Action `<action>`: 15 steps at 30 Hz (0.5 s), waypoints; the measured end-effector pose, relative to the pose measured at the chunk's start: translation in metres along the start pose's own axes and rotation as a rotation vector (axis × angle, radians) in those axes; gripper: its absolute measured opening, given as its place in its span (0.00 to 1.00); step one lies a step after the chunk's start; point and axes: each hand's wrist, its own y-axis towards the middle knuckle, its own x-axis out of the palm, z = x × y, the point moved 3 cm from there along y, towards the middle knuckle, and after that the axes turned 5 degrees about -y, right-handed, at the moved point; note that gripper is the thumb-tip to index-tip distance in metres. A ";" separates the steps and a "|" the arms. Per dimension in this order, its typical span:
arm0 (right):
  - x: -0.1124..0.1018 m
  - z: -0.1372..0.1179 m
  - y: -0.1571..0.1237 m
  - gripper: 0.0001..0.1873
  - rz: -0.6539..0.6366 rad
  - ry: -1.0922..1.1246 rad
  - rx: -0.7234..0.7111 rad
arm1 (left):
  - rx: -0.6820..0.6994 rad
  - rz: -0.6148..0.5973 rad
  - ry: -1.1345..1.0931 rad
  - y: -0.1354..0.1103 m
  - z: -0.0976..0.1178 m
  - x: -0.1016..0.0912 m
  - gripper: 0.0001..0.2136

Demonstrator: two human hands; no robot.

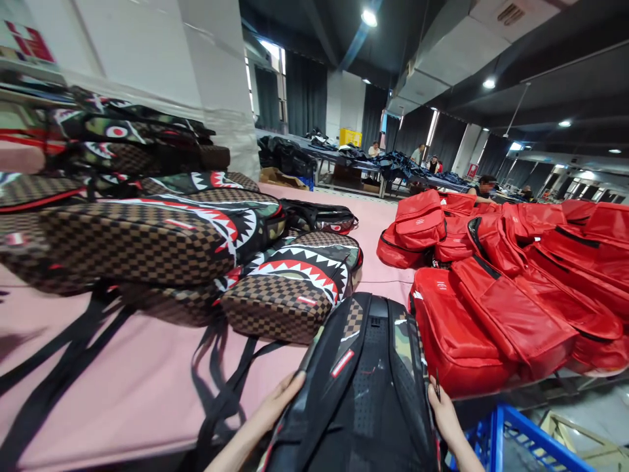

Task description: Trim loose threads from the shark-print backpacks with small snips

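Note:
A black backpack (366, 393) is held at the bottom centre, its back panel and shoulder straps facing up. It has checkered and camouflage patches near the top and a small red label on one strap. My left hand (287, 393) is closed on its left side, with the fingers partly hidden behind the edge. On the opposite side my right hand (442, 403) grips the bag's edge. A thin dark piece by the right fingers is too small to name. Just beyond lies a brown checkered backpack (280, 308) with a shark-mouth print, on the pink table (147, 393).
More shark-print backpacks (137, 242) are piled at the left, their black straps (63, 373) trailing over the table. Several red bags (462, 328) are heaped on the right. Below them stands a blue crate (521, 439). People (484, 187) are at tables farther back.

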 end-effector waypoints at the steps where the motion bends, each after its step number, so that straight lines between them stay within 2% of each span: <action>1: 0.003 0.001 -0.004 0.31 -0.011 0.044 0.023 | -0.011 -0.043 -0.063 -0.007 0.006 0.008 0.27; 3: 0.006 -0.003 -0.011 0.32 -0.027 0.123 0.035 | -0.027 -0.107 -0.170 -0.022 0.021 0.019 0.28; 5: 0.002 -0.010 -0.018 0.33 -0.022 0.164 0.036 | -0.032 -0.149 -0.243 -0.036 0.032 0.021 0.28; 9: -0.025 -0.029 -0.034 0.33 0.054 0.190 0.004 | 0.033 -0.200 -0.287 -0.053 0.042 0.015 0.28; 13: -0.057 -0.056 -0.046 0.32 0.131 0.158 -0.161 | 0.182 -0.143 -0.291 -0.047 0.057 0.009 0.32; 15: -0.061 -0.066 -0.051 0.33 0.202 0.121 -0.234 | 0.274 -0.073 -0.227 -0.035 0.075 0.009 0.33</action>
